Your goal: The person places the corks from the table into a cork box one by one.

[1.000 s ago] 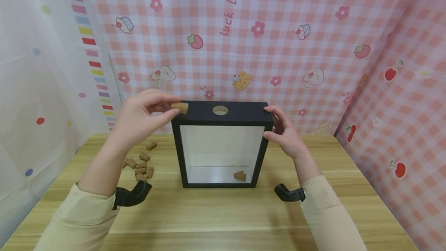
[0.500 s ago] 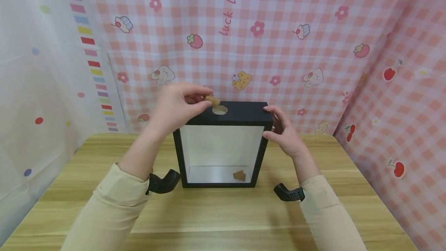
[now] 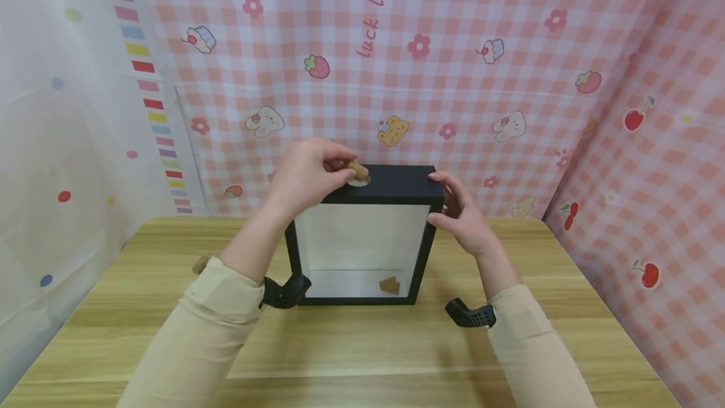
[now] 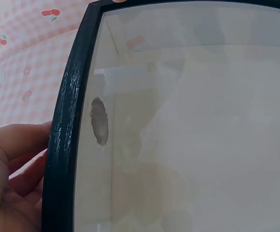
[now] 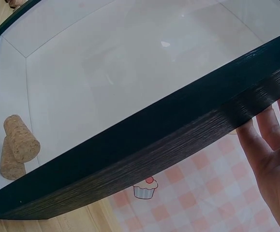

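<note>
Over the top of the black box [image 3: 404, 182], the left hand [image 3: 308, 172] pinches a small brown cork [image 3: 359, 170] between its thumb and fingers. The cork tips down to the right, and it is right over the round hole [image 3: 358, 182] in the top of the box. I cannot tell if the cork touches the edge of the hole. In the left wrist view, the box's frame hides the fingertips and the cork

On the right side of the box, the right hand [image 3: 461, 216] holds the top corner. Its thumb is on the near edge, and its other fingers go to the top and the side

The box stands up on the wooden surface [image 3: 351, 351]. Its front is see-through and its inside is white. Down in the bottom right corner inside are two corks [image 5: 22, 139], close together, one partly over the other

To the left, another cork [image 3: 201, 264] peeks out from behind the left sleeve [image 3: 187, 332]. The right sleeve [image 3: 538, 339] is cream too. Each wrist has a black curved piece [image 3: 470, 314]. At the far side hangs a pink checked cloth [image 3: 481, 90] with cakes, flowers and bears on it
</note>
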`<action>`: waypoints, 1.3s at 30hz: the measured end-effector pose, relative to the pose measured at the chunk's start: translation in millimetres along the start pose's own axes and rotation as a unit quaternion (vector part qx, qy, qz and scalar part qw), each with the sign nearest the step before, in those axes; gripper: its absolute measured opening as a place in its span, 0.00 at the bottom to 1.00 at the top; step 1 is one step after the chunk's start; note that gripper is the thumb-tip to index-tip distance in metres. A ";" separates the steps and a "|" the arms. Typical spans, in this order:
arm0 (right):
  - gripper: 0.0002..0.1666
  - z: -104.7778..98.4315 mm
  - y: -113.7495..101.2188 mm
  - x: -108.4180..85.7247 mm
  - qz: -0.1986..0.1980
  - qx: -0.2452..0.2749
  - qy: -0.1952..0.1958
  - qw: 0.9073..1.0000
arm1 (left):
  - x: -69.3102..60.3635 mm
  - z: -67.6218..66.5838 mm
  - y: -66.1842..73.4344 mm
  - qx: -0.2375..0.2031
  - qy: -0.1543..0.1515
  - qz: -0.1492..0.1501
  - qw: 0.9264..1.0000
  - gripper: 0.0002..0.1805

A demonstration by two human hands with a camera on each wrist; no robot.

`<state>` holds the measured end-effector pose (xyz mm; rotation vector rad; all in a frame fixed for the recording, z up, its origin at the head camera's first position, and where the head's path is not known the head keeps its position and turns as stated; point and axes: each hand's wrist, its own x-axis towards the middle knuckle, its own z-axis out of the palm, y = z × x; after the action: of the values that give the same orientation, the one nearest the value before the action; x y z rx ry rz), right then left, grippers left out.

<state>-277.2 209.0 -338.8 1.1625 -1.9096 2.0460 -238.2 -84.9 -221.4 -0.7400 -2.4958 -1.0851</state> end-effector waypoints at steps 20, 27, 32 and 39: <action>0.35 -0.8 3.3 0.1 -0.006 0.003 -0.006 1.000 | -31.4 -39.2 -19.7 -0.108 0.019 -0.026 0.994 0.18; 0.35 -1.0 4.0 0.6 -0.011 0.013 -0.009 1.000 | -50.0 -57.0 -42.1 -0.139 0.042 -0.028 0.989 0.18; 0.34 -0.4 3.0 0.2 -0.011 0.016 -0.007 1.000 | -63.3 -63.8 -65.5 -0.145 0.072 -0.037 0.986 0.19; 0.36 -0.4 2.8 0.5 -0.012 0.010 -0.006 1.000 | -87.8 -65.4 -99.5 -0.135 0.095 -0.071 0.984 0.21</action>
<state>-279.3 208.6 -340.7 1.1984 -1.8741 2.0556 -218.4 -220.2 -277.8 -0.5053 -2.2950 -1.4914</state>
